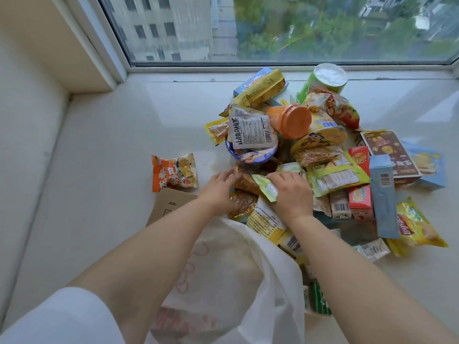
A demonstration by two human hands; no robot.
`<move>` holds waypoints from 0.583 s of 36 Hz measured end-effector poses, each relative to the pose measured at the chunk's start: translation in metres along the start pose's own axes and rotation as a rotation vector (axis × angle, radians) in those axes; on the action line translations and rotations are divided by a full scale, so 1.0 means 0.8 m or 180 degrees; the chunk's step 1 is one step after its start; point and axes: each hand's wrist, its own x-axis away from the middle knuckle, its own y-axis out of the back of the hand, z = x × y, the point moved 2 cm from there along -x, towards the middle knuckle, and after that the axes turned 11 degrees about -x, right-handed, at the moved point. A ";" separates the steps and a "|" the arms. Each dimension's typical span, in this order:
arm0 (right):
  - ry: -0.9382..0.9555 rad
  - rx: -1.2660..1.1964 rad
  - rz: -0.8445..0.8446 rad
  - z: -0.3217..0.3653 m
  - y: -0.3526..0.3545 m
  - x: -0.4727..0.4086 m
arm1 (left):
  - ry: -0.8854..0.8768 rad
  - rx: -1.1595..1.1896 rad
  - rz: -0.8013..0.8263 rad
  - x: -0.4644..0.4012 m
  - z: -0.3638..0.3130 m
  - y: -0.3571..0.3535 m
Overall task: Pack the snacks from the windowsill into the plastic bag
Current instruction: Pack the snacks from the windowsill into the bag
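A heap of snacks (293, 135) lies on the white windowsill (124, 145): packets, boxes, cups and a green tube. The white plastic bag (236, 281) lies crumpled at the near edge, under my forearms. My left hand (218, 187) rests on a brown noodle packet (244, 182) at the heap's near side, fingers curled on it. My right hand (293, 192) grips a small pale green packet (267, 187) beside it. An orange packet (175, 171) lies apart to the left.
A brown cardboard box (169, 204) sits left of the bag. The window glass (273, 28) and its frame close the far side; a beige wall (32, 58) rises on the left. Blue and red boxes (382, 194) and a yellow chip bag (417, 224) lie right.
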 end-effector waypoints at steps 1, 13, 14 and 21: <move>-0.0052 0.0004 0.0113 -0.006 0.001 0.004 | -0.0091 -0.0176 -0.0023 -0.003 -0.004 -0.002; -0.0745 -0.0777 0.0466 -0.032 0.007 0.021 | -0.0460 -0.0967 -0.0015 -0.021 -0.023 -0.007; -0.0804 -0.0815 0.0449 -0.032 0.006 0.022 | -0.0455 -0.0905 -0.0015 -0.020 -0.023 -0.008; -0.1114 -0.1196 0.0408 -0.031 0.004 0.026 | -0.0230 -0.0474 -0.0138 -0.006 -0.011 -0.023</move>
